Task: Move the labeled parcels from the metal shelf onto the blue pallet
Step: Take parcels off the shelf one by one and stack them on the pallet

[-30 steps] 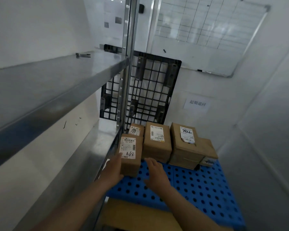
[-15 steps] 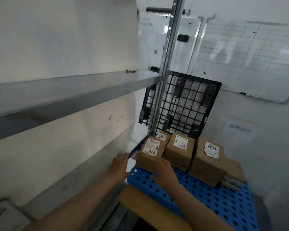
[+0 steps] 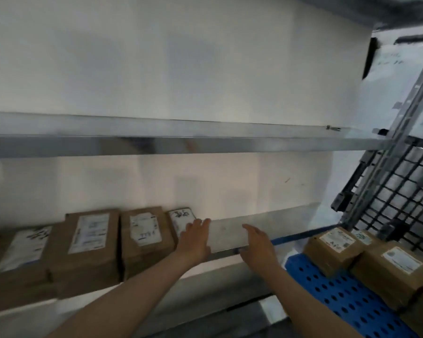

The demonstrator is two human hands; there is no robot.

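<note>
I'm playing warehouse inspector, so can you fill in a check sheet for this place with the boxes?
Surface: metal shelf, lower level bare at its right end; blue pallet beside it on the right.
Job's things: shelf parcels, at least four labeled ones in a row; pallet parcels, several.
Clutter: small dark item on the upper shelf, too blurred to name.
Hands: left hand open, at the end parcel, contact unclear; right hand open, holding nothing.
Cables: nothing seen.
Surroundings: white wall; black grid pallet leaning upright at the right.
</note>
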